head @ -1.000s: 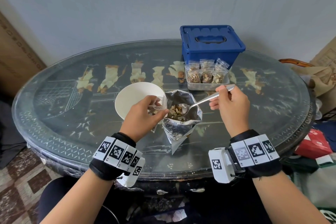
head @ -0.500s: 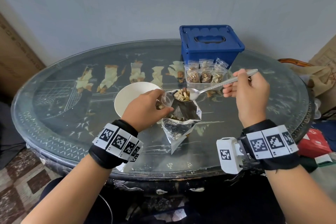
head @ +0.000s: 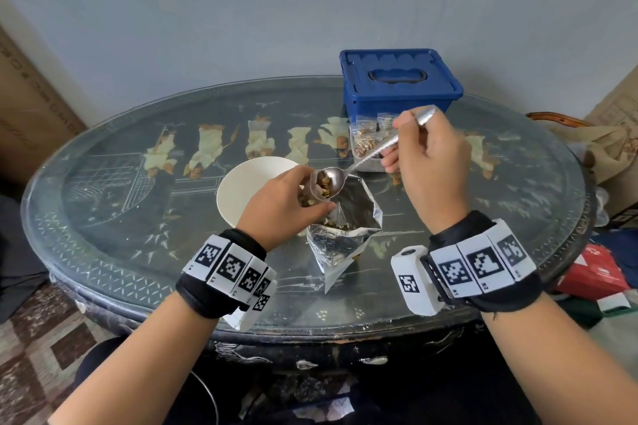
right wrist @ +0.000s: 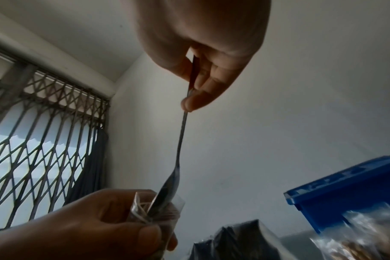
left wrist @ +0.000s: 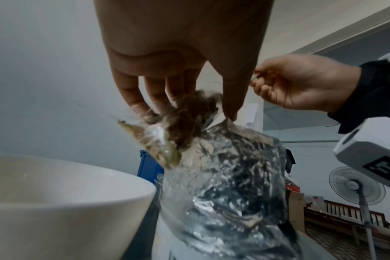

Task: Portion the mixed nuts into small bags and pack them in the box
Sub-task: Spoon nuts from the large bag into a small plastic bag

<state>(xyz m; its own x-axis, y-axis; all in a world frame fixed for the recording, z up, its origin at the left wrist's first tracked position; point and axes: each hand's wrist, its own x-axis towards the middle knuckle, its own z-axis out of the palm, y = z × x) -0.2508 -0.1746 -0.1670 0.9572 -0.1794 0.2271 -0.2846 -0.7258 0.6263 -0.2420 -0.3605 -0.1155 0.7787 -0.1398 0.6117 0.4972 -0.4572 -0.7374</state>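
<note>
**Spoon tipped into the small bag**

Half a second ago my spoon [head: 348, 171] was level above the foil pouch [head: 345, 228] with a heap of nuts on it. Now its bowl is tilted into the mouth of the small clear bag [head: 319, 188], and my right hand [head: 431, 166] sits higher and closer in, its fingers pinching the thin metal handle near the end.

My left hand [head: 286, 203] grips the small bag by its top, thumb on one side and fingers on the other, holding it over the open pouch. The bag is soft, clear plastic, and brown and greenish nuts [left wrist: 167, 140] show through it.

The pouch is crinkled silver foil, standing open on the bench [head: 103, 217], with more nuts inside. Just left of it is a smooth, round white bowl [head: 248, 190].

Behind my right hand, filled bags [head: 364, 140] stand in a clear tray in front of the blue plastic box [head: 397, 79], whose lid is on. The bench is oval, dark, glass-topped and painted with pale figures.
</note>
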